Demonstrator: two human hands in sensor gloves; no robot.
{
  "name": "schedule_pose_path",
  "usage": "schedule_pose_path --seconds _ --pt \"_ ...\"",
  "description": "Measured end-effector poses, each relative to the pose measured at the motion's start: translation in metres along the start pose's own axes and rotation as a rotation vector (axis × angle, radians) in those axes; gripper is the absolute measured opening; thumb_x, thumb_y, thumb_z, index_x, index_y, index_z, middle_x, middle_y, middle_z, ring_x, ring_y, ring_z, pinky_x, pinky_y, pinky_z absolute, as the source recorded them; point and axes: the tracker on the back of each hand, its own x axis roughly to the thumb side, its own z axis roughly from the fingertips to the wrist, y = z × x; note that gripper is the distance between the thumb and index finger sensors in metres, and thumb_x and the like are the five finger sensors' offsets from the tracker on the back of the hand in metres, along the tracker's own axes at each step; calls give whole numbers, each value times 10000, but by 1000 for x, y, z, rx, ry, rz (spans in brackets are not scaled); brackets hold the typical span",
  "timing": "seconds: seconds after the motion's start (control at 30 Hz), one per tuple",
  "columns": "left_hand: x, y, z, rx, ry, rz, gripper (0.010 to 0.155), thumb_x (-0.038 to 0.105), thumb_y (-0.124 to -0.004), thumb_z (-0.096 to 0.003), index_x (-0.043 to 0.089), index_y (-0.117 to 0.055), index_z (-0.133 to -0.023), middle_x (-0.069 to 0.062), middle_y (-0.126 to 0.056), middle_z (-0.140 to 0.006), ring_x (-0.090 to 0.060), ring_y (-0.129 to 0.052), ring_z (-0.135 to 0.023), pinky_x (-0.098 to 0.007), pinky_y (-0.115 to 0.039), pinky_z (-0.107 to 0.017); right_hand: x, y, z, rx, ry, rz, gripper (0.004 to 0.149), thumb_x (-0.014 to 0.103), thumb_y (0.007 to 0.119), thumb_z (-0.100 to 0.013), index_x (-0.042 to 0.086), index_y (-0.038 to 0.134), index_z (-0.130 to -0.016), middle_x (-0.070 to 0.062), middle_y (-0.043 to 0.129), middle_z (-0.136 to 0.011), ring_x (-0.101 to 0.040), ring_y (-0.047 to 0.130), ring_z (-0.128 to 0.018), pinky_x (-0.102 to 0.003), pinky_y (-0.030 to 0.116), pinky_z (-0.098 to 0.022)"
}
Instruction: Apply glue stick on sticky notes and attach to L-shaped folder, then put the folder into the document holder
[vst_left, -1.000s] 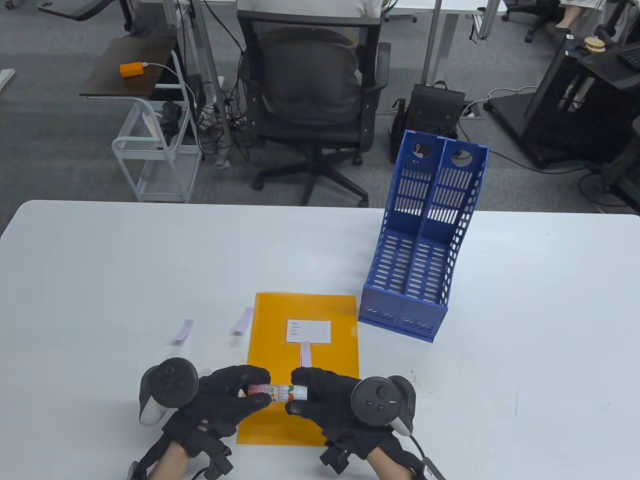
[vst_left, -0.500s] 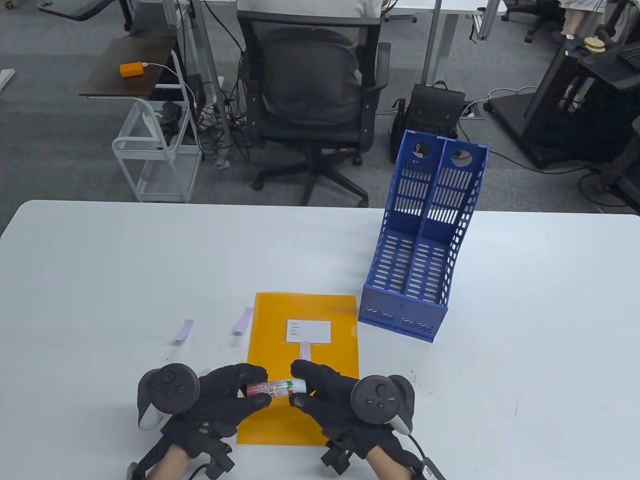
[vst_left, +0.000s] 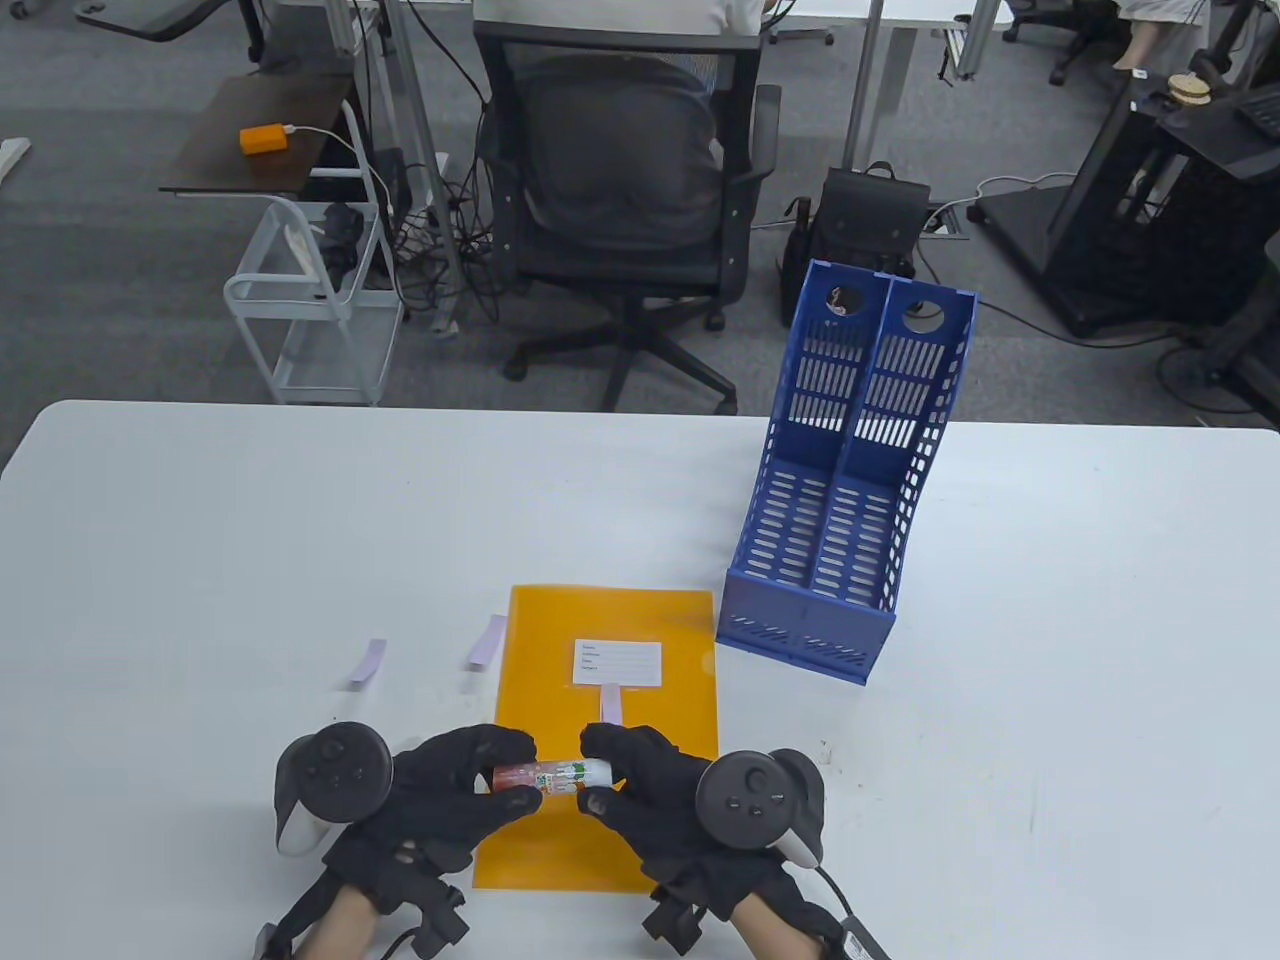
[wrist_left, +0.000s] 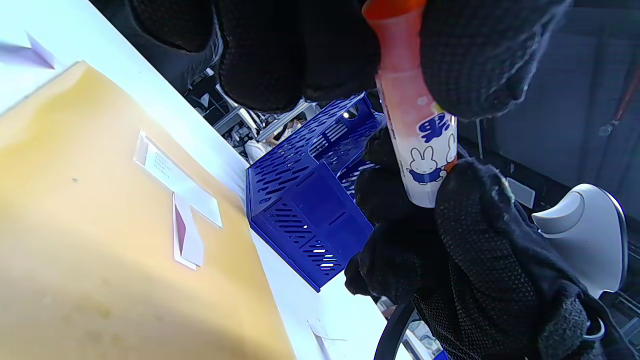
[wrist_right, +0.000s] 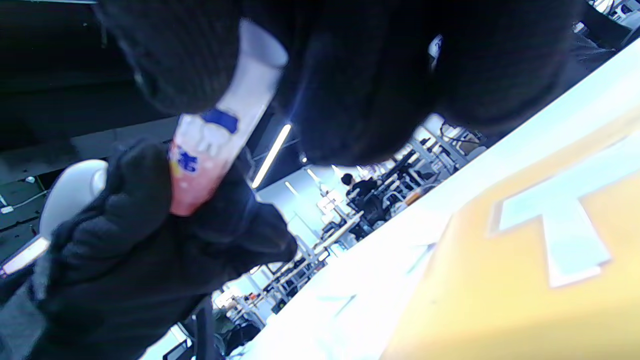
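A printed glue stick (vst_left: 552, 775) lies crosswise between both hands above the near half of the orange L-shaped folder (vst_left: 600, 640). My left hand (vst_left: 470, 785) pinches its red end (wrist_left: 400, 40); my right hand (vst_left: 630, 775) grips the white end (wrist_right: 255, 65). One lilac sticky note (vst_left: 611, 703) sits on the folder just under its white label (vst_left: 618, 662), also visible as the sticky note (wrist_left: 186, 235) from the left wrist. Two more lilac notes (vst_left: 368, 662) (vst_left: 486, 642) lie on the table left of the folder. The blue document holder (vst_left: 840, 500) stands right of the folder.
The white table (vst_left: 1050, 650) stretches wide to the right and left of the folder. Beyond its far edge stand an office chair (vst_left: 620, 200) with a person seated, a white wire cart (vst_left: 310, 310) and a black bag (vst_left: 870, 215).
The glue stick has turned slightly in my hands and both hands have shifted a little toward the far side. Folder, notes and holder have stayed put.
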Motion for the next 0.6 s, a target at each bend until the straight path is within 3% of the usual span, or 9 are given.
schedule_pose_path --seconds 0.07,0.13,0.2,0.27,0.4,0.47,0.5,0.53,0.6 --pt "2 0 0 -14 -32 7 555 504 -892 -410 236 -756 -877 2 -932 -728 -247 -888 -803 -615 -628 -705 -3 -1 1 3 38 19 676 523 566 -476 -12 897 -726 -108 981 -460 -189 1033 -207 -452 885 -236" --pt "3 -1 0 -20 -26 21 554 510 -890 -412 229 -766 -873 -1 -944 -716 -249 -904 -786 -614 -638 -699 -6 -1 2 -49 59 -62 705 541 540 -479 -8 966 -601 -111 1003 -340 -206 1027 -111 -465 881 -176" --pt "2 -2 -1 -20 -16 16 556 507 -887 -416 216 -763 -873 -8 -948 -707 -253 -915 -769 -614 -645 -692 -9 -2 3 -74 81 -93 696 563 639 -462 -30 934 -678 -150 1001 -430 -243 1033 -182 -492 869 -219" --pt "0 -2 -1 -11 12 -10 556 504 -881 -422 196 -765 -870 -21 -949 -698 -256 -918 -757 -612 -646 -690 -10 -4 2 -38 45 -56 684 513 779 -439 38 737 -930 -161 919 -679 -240 1015 -319 -498 858 -306" --pt "-2 -1 -1 -13 5 -3 552 499 -890 -415 219 -763 -873 -10 -944 -715 -256 -918 -775 -611 -645 -693 -9 -2 1 8 22 -78 632 412 850 -427 50 758 -936 -202 841 -789 -225 990 -384 -495 849 -356" --pt "-3 0 -1 -14 0 -5 552 502 -894 -410 218 -773 -867 -10 -952 -707 -251 -927 -772 -606 -652 -692 -7 0 0 37 37 -64 631 420 791 -445 -25 776 -891 -217 879 -715 -242 999 -340 -506 850 -322" --pt "-3 0 -1 -20 -6 -1 549 501 -898 -407 225 -776 -866 -6 -953 -710 -249 -928 -776 -606 -652 -692 -6 0 -1 48 43 -30 641 461 723 -458 -51 820 -831 -187 930 -608 -230 1015 -282 -491 861 -285" --pt "-3 0 -1 -38 -21 11 549 504 -898 -407 234 -775 -868 1 -952 -718 -247 -925 -785 -608 -651 -694 -7 1 0 31 55 17 671 517 590 -484 -25 918 -706 -145 982 -461 -207 1029 -199 -466 877 -229" --pt "-3 -1 -2 -45 -16 27 548 502 -899 -410 226 -778 -867 -5 -954 -714 -254 -928 -779 -611 -652 -690 -7 2 2 -53 47 19 694 526 553 -485 -13 977 -594 -142 1005 -354 -213 1029 -114 -469 880 -175"
